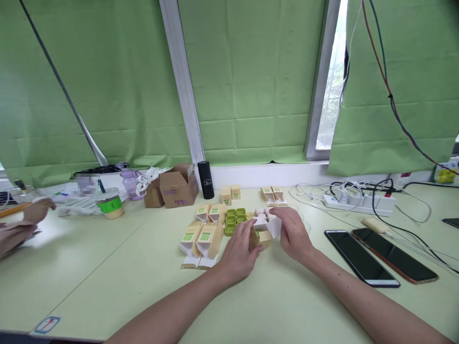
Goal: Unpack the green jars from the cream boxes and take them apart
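Note:
My left hand is wrapped round the side of a small kraft-paper box, whose top is open. My right hand has its fingers bent against the box's white inner flap. Something green shows inside the box, too small to make out. Just behind lie small green square containers in rows and several white rounded pieces. Left of my hands stand kraft boxes with green labels, their white-lined flaps folded out on the table.
Two more open kraft boxes and a few closed ones stand at the back. A black bottle and a brown carton are behind. Phones and a cabled power strip lie right. Another person's hands are far left.

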### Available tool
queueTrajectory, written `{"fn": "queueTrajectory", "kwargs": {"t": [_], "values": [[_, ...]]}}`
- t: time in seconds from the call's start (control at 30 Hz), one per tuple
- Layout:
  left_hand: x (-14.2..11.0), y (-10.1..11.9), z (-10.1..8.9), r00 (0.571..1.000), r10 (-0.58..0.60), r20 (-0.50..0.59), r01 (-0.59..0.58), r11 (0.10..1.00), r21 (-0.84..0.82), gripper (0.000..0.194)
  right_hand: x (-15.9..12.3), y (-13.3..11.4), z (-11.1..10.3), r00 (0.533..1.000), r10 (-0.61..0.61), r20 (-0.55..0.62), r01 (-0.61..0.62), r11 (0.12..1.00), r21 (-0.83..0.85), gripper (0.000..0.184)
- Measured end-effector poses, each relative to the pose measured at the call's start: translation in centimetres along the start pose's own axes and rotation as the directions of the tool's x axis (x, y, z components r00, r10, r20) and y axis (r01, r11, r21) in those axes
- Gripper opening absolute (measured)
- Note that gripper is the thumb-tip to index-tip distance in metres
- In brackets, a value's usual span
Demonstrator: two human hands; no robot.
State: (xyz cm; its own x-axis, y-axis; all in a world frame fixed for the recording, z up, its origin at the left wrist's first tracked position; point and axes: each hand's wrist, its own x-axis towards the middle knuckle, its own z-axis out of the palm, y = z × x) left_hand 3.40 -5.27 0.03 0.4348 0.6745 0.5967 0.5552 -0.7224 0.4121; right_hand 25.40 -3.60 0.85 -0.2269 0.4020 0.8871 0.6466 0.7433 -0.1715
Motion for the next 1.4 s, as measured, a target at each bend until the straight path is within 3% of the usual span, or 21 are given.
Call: {"fn": "queueTrajectory", "kwargs": {"t": [0.07,0.17,0.4,0.63,0.9,1.17,1.3,1.4], "values": [[0.0,-0.1,0.0,1.0,0.0,-0.002,0.0,1.0,-0.02,0.072,0.0,0.0,-0.1,0.989,-0.123,0.077,0.125,0.992,-0.017,0.055],[0.0,-0.2,0.1,1.0,-0.013,-0.007,0.012,0.998,-0.054,0.072,-0.1,-0.2,-0.1,0.974,-0.179,0.138,0.186,0.981,-0.045,0.057],[0.1,-0.4,0.3,0.995,-0.095,0.038,0.101,0.975,-0.197,0.073,0.0,-1.0,-0.2,0.97,-0.123,0.21,0.136,0.989,-0.05,0.044],[0.2,-0.5,0.6,0.987,-0.158,0.04,0.163,0.953,-0.257,0.077,0.4,-1.9,-0.6,0.985,-0.026,0.17,0.014,0.997,0.072,0.027],[0.1,-1.2,1.1,0.979,-0.201,0.016,0.196,0.925,-0.326,0.076,0.4,-2.2,-1.0,0.913,-0.141,0.383,0.112,0.989,0.098,0.048],[0.4,-0.6,0.6,0.956,-0.283,0.076,0.291,0.88,-0.376,0.073,0.4,-2.0,-1.0,0.901,-0.03,0.433,-0.013,0.995,0.095,0.057],[0.5,0.1,0.0,0.954,-0.289,0.079,0.299,0.898,-0.324,0.07,0.4,-1.8,-1.0,0.91,0.001,0.414,-0.085,0.979,0.185,0.049],[0.5,0.5,-0.5,0.965,-0.25,0.075,0.26,0.942,-0.211,0.068,0.2,-1.6,-0.5,0.931,0.102,0.35,-0.188,0.958,0.219,0.034]]}}
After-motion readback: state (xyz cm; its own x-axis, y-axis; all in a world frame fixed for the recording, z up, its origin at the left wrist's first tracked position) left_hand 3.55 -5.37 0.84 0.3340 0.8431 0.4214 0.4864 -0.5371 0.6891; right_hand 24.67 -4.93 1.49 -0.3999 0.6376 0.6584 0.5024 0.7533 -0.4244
